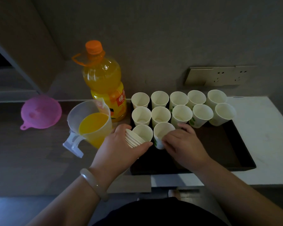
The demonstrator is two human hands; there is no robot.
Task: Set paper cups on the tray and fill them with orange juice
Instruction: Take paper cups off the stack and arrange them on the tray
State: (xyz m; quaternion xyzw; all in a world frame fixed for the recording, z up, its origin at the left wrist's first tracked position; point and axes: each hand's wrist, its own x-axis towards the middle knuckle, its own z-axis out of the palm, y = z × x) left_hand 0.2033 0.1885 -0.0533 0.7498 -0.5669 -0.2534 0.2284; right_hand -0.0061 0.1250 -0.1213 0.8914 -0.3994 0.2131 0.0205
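Evidently, to keep spares within reach, the left hand [121, 144] has its grip closed on a nested cup stack [134, 140] while the right hand [183, 144] grasps one paper cup [162, 134], seating it third-row on the dark tray [232, 154] beside the juice pitcher [91, 124] on the bench [31, 152].

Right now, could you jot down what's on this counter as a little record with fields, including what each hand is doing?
tray: black tray, right part bare
cups on tray: twelve paper cups, five, five, two from the back; all look empty
left hand: left hand holds a nested stack of cups
right hand: right hand, grip on the twelfth cup, at the tray floor
juice: pitcher part full of orange juice, left of the tray; capped juice bottle behind it
other: pink funnel, far left
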